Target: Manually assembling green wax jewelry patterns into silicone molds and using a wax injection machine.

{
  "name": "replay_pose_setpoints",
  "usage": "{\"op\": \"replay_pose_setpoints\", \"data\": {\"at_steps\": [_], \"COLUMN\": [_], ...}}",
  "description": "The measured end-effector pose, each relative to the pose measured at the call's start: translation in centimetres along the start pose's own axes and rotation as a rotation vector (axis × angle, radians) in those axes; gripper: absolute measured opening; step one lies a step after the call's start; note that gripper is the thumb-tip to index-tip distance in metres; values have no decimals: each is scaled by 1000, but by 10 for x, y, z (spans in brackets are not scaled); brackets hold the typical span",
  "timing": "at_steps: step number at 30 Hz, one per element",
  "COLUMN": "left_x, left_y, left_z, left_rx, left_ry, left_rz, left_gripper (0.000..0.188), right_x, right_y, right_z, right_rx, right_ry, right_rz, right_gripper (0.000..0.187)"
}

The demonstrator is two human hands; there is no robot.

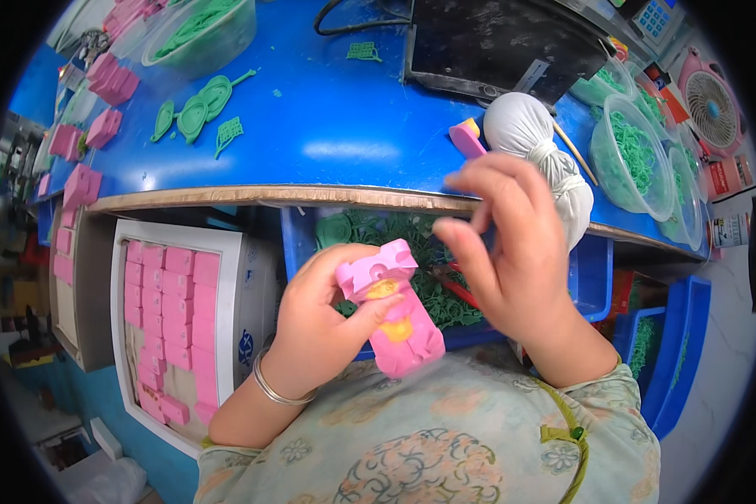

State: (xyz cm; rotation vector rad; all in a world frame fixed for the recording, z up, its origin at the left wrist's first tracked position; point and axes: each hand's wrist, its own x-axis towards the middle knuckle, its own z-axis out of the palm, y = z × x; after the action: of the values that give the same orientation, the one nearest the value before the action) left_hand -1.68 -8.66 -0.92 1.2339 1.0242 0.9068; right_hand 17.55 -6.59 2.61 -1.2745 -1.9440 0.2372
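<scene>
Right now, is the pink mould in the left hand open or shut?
Open. The left hand holds the pink mould with its two halves spread, yellow-orange patches showing inside. The right hand hovers beside it.

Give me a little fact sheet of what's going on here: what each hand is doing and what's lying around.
Left hand: left hand grips a pink mould with yellow patches
Right hand: right hand raised beside the mould, fingers loosely curled, holding nothing visible
Wrist: silver bangle on the left
Work surface: blue table with green moulded pieces and a white cloth bundle
Below table: blue bin of green scraps
Left side: white tray of pink moulds
Right side: clear bowls of green bits
</scene>
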Motion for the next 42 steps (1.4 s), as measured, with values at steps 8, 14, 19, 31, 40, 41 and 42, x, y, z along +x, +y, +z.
{"op": "replay_pose_setpoints", "data": {"at_steps": [8, 14, 19, 31, 40, 41, 42], "left_x": [9, 8, 8, 5, 4, 4, 5], "left_y": [1, -1, -1, 11, 12, 12, 11], "left_z": [-5, -5, -6, -2, -4, -4, -4], "left_rx": [746, 799, 804, 646, 287, 177, 177], "left_ry": [271, 303, 261, 21, -245, -278, -279], "left_rz": [666, 738, 781, 499, 242, 195, 194], "left_gripper": [42, 46, 46, 31, 28, 28, 28], "right_x": [8, 9, 1, -9, -5, -5, -6], "right_y": [18, 1, 1, -4, 3, 3, 1], "right_z": [2, -5, -1, 17, 24, 25, 26], "right_rx": [-290, 140, 134, -24, 507, 673, 674], "right_ry": [18, 91, -98, -105, -370, -393, -393], "right_rz": [-55, -336, -425, -426, -25, 65, 67], "right_gripper": [25, 23, 31, 41, 25, 25, 25]}}
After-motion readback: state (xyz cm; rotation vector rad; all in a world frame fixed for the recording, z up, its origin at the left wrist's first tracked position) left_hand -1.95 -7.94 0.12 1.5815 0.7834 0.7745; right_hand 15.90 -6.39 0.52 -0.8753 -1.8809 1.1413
